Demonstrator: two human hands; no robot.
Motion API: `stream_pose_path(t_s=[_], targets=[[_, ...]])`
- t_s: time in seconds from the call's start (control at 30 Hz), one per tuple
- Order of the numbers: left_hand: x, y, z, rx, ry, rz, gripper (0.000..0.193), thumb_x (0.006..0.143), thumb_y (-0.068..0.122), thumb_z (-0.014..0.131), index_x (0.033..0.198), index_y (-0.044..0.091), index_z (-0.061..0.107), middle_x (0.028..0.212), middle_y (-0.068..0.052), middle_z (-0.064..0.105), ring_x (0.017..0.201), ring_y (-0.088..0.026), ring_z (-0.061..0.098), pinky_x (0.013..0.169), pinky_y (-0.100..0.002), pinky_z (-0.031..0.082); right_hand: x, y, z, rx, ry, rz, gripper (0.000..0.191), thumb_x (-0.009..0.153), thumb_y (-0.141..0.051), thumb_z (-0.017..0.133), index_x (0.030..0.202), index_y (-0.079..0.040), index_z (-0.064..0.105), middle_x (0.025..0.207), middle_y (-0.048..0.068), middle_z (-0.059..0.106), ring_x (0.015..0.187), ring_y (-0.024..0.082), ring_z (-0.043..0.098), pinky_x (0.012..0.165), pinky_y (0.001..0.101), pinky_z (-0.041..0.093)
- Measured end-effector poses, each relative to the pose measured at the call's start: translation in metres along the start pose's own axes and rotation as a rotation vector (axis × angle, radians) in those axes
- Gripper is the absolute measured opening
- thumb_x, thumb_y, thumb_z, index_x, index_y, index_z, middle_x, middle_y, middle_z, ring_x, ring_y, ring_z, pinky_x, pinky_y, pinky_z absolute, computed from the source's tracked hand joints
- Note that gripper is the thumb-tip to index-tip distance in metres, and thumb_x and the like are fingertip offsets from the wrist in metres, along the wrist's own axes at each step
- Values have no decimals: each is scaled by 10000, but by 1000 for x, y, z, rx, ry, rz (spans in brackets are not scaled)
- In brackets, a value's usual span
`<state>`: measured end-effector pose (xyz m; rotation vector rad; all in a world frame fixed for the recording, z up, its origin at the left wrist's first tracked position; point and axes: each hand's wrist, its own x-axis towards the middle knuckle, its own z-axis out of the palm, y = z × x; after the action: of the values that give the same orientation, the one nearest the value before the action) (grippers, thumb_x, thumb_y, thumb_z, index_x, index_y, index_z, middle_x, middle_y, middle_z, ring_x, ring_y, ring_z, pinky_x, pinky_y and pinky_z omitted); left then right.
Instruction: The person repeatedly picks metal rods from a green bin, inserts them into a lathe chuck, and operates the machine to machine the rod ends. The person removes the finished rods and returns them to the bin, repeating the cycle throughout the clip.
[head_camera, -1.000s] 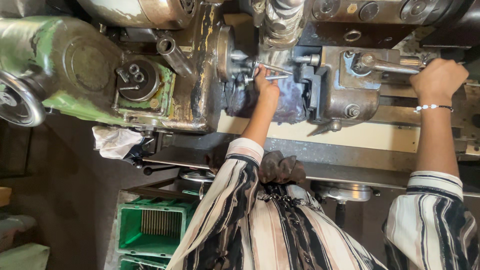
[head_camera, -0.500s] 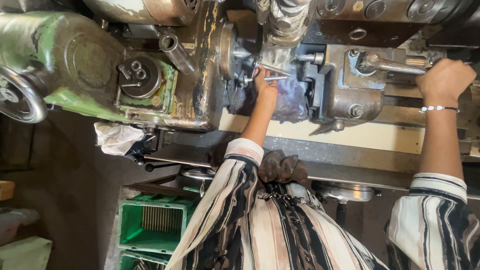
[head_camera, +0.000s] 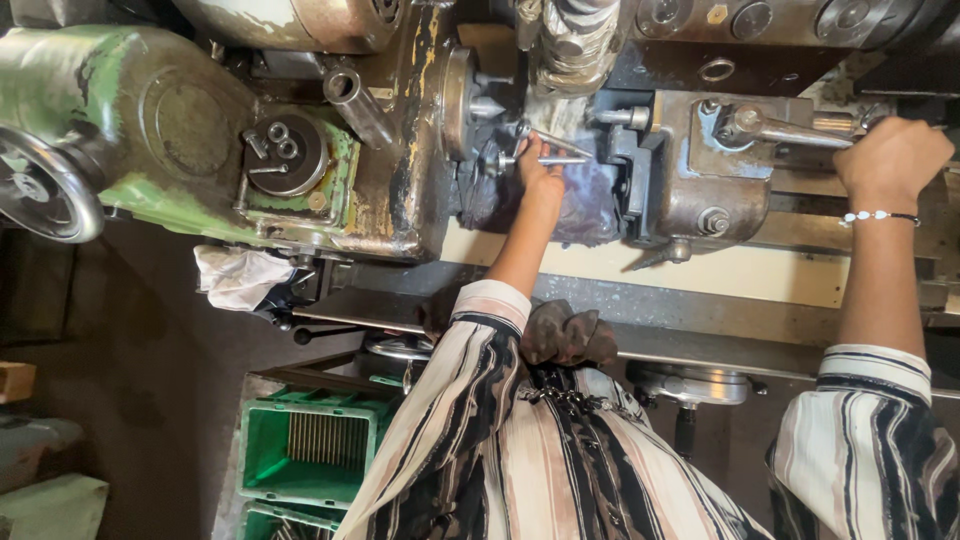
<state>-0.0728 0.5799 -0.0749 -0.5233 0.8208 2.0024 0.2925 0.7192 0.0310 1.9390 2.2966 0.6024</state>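
Metal rod (head_camera: 548, 160), thin and bright, lies across the fingertips of the left hand (head_camera: 540, 178), which pinches it against the dark middle of the lathe (head_camera: 400, 200); the fingers are curled close around it, and the rod juts out to both sides of them. Its long axis runs left to right in the scene, one end toward the round chuck face (head_camera: 458, 90) on the left, the other toward the grey carriage block (head_camera: 690, 190) on the right. Far to the right, the right hand (head_camera: 893, 158) is closed in a fist around the end of a long steel lever (head_camera: 790, 130) on that block, with a beaded bracelet (head_camera: 876, 215) at the wrist. The machine is worn, green paint flaking off its housing, a handwheel (head_camera: 45, 190) at the far left. Nearer, below the pale bed rail, a crumpled white rag (head_camera: 240, 278) lies on a ledge, and a green plastic crate (head_camera: 305, 450) stands on the dim floor.
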Motion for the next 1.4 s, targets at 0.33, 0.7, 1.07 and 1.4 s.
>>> stream_pose_path(t_s=[0.33,0.7,1.07,1.4], targets=[[8,-2,11,-74,-20,55,172,956,204,700,1119,203,645,1141,30,628,1110,-181,566,970,-497,496,1,1,5,19,-20,6,307,732,-386,836,771,-82,815,843,171,777,799,330,753,691,379,546],[30,19,15,-82,99,-2,150,936,181,717,1036,253,632,1116,46,629,1075,-181,580,942,-522,541,3,1,9,10,-32,5,433,728,-488,878,769,-63,808,859,171,779,818,322,752,689,386,548],[26,23,22,-202,64,-148,186,939,344,739,1051,199,706,1060,6,633,963,-169,601,903,-501,601,-43,-1,12,-22,-20,15,413,732,-501,879,789,-99,801,830,138,769,768,287,758,660,355,560],[6,33,32,-224,88,-172,157,911,313,749,1022,206,718,1109,44,658,1029,-184,599,914,-537,598,-65,9,25,139,251,-102,166,808,-252,805,850,-103,745,826,114,725,812,294,715,734,382,554]])
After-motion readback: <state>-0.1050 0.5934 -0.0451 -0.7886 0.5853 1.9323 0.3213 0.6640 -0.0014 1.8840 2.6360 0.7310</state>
